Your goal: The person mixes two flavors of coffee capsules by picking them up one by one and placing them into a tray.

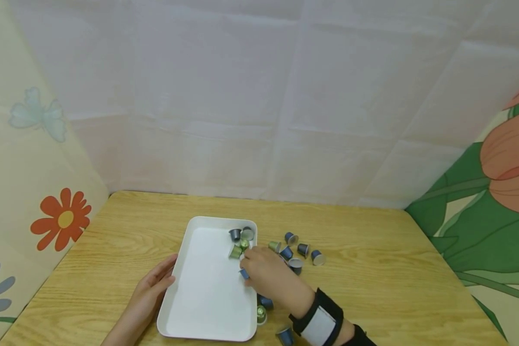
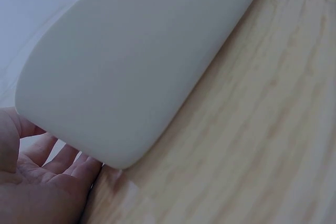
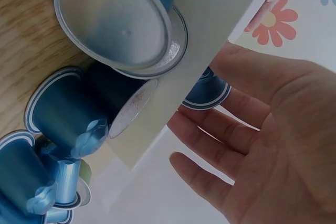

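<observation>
R hand (image 1: pixel 265 271) has a blue pod (image 1: pixel 244 274) pinched btwn thumb & fingertips, just inside R edge of tray (image 1: pixel 205 293); per R wrist view, its outer fingers are spread, clear of the pod. L hand (image 1: pixel 151 286) is at tray's L edge, fingers fairly straight & touching the wall, thumb & fingers apart. Tray sits on table (image 1: pixel 372 288), nearer table's L edge than R, well off far edge. In tray's far R corner, close tog.: dark pod (image 1: pixel 235 235), silver-lidded pod (image 1: pixel 247 234) & 2 green pods (image 1: pixel 235 252). On table off tray's R edge: mixed loose pods (image 1: pixel 287 253), blue, dark & green, some tipped over. By tray's near R corner: more pods (image 1: pixel 285 336), blue & green. Black wristband (image 1: pixel 320 322) w/ white patch on R wrist. White sheet (image 1: pixel 225 96) behind table's far edge.
</observation>
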`<state>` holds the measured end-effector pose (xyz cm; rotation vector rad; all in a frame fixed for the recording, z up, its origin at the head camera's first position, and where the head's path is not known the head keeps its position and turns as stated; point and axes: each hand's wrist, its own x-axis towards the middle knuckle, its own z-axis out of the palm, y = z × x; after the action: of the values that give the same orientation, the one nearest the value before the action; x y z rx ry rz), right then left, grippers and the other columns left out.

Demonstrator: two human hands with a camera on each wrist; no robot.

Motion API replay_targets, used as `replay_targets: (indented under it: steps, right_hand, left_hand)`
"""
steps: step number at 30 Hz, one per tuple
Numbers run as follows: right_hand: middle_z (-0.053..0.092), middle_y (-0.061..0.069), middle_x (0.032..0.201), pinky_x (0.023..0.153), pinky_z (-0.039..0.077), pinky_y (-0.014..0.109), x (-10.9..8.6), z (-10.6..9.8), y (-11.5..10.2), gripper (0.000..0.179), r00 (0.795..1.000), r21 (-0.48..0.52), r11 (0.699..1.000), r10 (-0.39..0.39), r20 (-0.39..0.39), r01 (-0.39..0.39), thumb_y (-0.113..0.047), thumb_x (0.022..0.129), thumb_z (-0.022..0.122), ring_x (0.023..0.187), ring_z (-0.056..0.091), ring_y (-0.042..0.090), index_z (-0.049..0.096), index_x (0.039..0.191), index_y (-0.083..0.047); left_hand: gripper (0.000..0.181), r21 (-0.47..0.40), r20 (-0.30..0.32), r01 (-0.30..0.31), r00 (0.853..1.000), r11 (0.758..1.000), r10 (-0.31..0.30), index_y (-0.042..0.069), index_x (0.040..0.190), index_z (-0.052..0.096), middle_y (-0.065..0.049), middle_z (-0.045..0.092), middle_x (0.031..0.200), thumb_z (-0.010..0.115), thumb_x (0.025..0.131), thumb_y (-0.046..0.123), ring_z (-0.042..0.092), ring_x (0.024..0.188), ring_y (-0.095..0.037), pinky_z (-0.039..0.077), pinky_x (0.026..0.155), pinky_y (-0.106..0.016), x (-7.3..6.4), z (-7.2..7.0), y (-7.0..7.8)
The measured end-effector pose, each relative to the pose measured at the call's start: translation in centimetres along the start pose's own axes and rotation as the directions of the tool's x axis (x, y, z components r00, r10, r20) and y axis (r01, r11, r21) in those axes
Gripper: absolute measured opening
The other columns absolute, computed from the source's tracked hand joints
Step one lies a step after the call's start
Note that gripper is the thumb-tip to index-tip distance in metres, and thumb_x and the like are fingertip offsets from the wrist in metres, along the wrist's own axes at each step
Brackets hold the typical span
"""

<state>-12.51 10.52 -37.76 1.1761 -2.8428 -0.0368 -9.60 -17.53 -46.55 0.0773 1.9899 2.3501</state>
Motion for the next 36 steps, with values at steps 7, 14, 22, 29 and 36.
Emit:
replay_targets:
  steps: [7,14,22,29,36]
  right_hand:
    - [0.060,-0.004,0.088,0.079,0.049,0.027,-0.1,0.1,-0.3,0.024,1.000,0.018,1.000,0.003,0.005,-0.003,-0.026,0.078,0.085,0.085,0.057,0.012,0.073,0.096,-0.014]
    - [0.062,-0.004,0.092,0.081,0.050,0.029,-0.1,0.4,-0.2,0.026,1.000,0.024,1.000,0.009,0.007,-0.009,-0.025,0.081,0.083,0.091,0.060,0.014,0.074,0.102,-0.014]
    - [0.064,-0.004,0.097,0.085,0.050,0.030,-0.2,0.2,-0.2,0.028,0.999,0.029,0.999,0.025,0.021,-0.025,-0.029,0.083,0.082,0.096,0.061,0.015,0.073,0.105,-0.015]
    - [0.066,-0.003,0.102,0.088,0.051,0.032,-0.6,-0.5,0.1,0.028,1.000,0.050,0.998,0.026,0.005,-0.026,-0.029,0.084,0.081,0.097,0.062,0.014,0.073,0.107,-0.015]
    - [0.066,-0.002,0.104,0.088,0.051,0.031,-1.5,-0.5,0.4,0.030,0.999,0.061,0.998,0.005,-0.035,-0.003,-0.027,0.083,0.082,0.099,0.062,0.015,0.072,0.108,-0.013]
  left_hand:
    - [0.055,-0.007,0.002,0.019,1.000,1.000,-0.019,-0.013,0.146,0.033,-0.028,0.032,0.152,0.054,0.097,0.001,0.052,0.116,0.008,0.046,0.093,-0.015,0.0,0.1,0.1]
    - [0.055,0.004,-0.001,0.019,1.000,1.000,-0.019,-0.014,0.146,0.033,-0.029,0.032,0.151,0.054,0.097,0.001,0.052,0.115,0.008,0.046,0.093,-0.015,0.0,0.0,0.2]
    - [0.057,-0.002,0.003,0.060,0.998,0.998,-0.060,-0.009,0.149,0.032,-0.024,0.032,0.153,0.055,0.098,0.005,0.051,0.116,0.008,0.045,0.093,-0.015,0.0,-0.1,0.3]
    - [0.056,-0.019,-0.001,0.053,0.999,0.998,-0.053,-0.011,0.148,0.033,-0.025,0.032,0.153,0.054,0.098,0.002,0.052,0.116,0.007,0.046,0.093,-0.016,0.0,0.0,0.3]
    - [0.056,-0.019,0.001,0.048,0.999,0.999,-0.048,-0.011,0.148,0.032,-0.026,0.032,0.153,0.054,0.098,0.003,0.052,0.116,0.007,0.046,0.093,-0.016,0.0,0.0,0.2]
